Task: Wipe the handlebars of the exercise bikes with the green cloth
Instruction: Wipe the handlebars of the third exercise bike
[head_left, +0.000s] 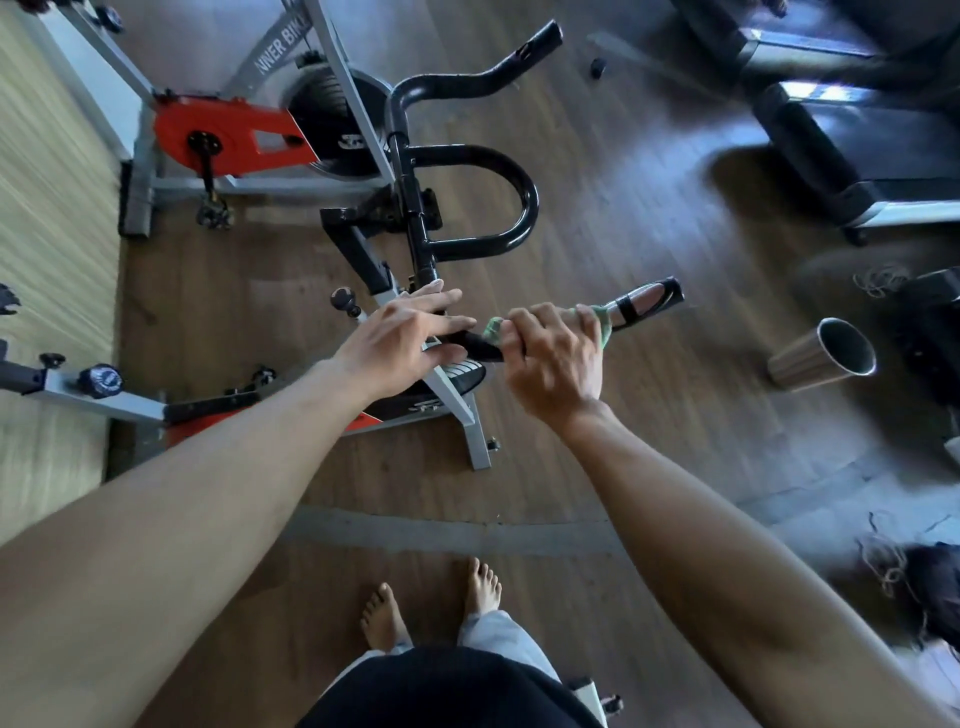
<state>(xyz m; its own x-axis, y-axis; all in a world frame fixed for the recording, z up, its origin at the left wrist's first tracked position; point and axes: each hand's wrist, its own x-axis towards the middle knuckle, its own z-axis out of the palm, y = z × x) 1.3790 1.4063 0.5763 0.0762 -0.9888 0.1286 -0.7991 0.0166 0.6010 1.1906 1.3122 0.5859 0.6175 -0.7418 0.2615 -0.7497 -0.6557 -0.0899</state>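
Note:
An exercise bike with a grey frame and orange guard (228, 140) stands in front of me, its black handlebars (511, 202) spreading out below my view. My right hand (556, 358) is wrapped around the near right handlebar grip (649, 299) with the green cloth (597, 319) bunched between palm and bar. My left hand (405, 338) rests on the bar just left of it, fingers spread and flat, holding nothing.
A second bike's frame (98, 384) juts in at the left. A metal cup (826, 356) lies on the wooden floor to the right. Treadmills (852, 140) stand at the top right. Dark bags and cords (914, 577) lie at the right edge. My bare feet (431, 608) stand below.

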